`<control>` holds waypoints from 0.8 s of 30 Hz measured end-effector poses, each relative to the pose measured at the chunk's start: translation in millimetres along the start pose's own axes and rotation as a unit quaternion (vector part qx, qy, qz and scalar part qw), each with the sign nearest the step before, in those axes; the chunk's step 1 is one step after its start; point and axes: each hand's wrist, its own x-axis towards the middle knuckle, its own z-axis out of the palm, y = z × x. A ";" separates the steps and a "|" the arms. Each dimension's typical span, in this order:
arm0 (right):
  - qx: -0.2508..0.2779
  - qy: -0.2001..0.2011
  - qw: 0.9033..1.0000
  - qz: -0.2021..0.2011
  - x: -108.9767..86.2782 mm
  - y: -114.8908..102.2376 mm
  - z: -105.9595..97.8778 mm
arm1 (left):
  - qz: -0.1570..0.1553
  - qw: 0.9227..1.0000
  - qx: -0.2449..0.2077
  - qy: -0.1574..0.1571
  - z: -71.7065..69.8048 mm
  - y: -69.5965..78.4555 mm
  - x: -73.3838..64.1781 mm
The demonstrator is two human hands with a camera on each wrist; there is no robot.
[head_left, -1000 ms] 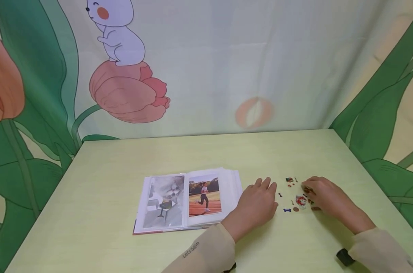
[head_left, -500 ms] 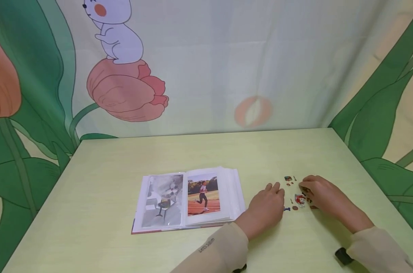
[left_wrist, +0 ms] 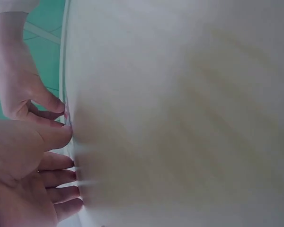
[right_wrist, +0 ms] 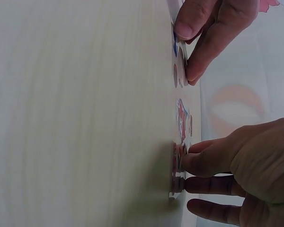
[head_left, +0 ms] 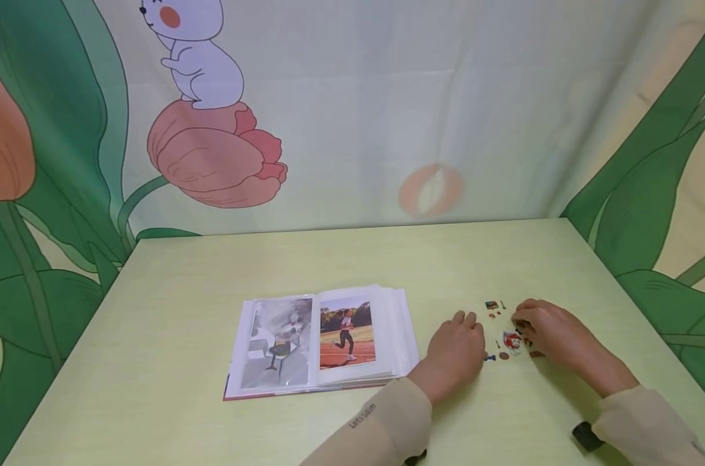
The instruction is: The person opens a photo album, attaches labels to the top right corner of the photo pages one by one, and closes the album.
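A clear sheet of small stickers [head_left: 512, 342] lies on the table, with bone shapes, a red-and-white figure and round brown spots. My left hand [head_left: 456, 344] rests palm down at its left side, thumb and fingertips touching the surface and covering part of the stickers. At the sheet's right side, my right hand [head_left: 547, 329] pinches at a small brownish sticker [right_wrist: 182, 151] with thumb and forefinger. Its other fingers extend beside it in the right wrist view. My left hand's thumb [right_wrist: 187, 26] and forefinger sit at the sheet's far end there.
An open photo album [head_left: 393, 336] lies left of my left hand, showing a grey picture [head_left: 278, 343] and a runner photo [head_left: 348, 333] in its sleeves. Behind the table hangs a printed curtain [head_left: 352, 116] with flowers and a white animal.
My left hand has moved right, from beside the album onto the sheet's left side, covering some stickers. My right hand has stayed at the sheet's right side. The view has shifted slightly.
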 end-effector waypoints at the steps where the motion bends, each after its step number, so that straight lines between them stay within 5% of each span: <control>1: 0.000 0.001 1.000 -0.001 -0.1 0.3 -0.1 | -0.002 1.000 0.004 -0.003 0.0 0.4 0.2; 24: 0.023 -0.007 1.000 -0.014 4.6 7.3 1.3 | -0.019 0.999 -0.003 -0.031 1.4 3.8 1.7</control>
